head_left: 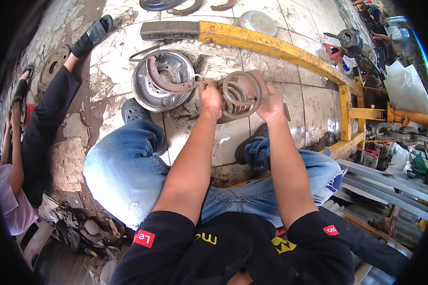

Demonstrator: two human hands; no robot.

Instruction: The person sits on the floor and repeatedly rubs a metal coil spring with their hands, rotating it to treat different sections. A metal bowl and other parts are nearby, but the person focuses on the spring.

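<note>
Between my hands is a rusty coil spring (245, 113) with a round ring (229, 76) at its upper end. My left hand (210, 99) is closed round its left side. On the other side my right hand (272, 105) is closed at the spring's edge, with its fingertips partly hidden. A brown curved piece (257, 77) shows behind the spring, against my right fingers. Just left of my left hand, a rusty brake shoe (158, 81) lies over a round metal brake plate (142, 97) on the tiles.
A yellow metal frame (271, 46) with a dark end crosses the floor ahead and runs down the right. Beyond it sits a round silvery part (257, 23). Another person's leg (52, 111) stretches in at left. Grey metal bars (385, 183) and clutter lie at right.
</note>
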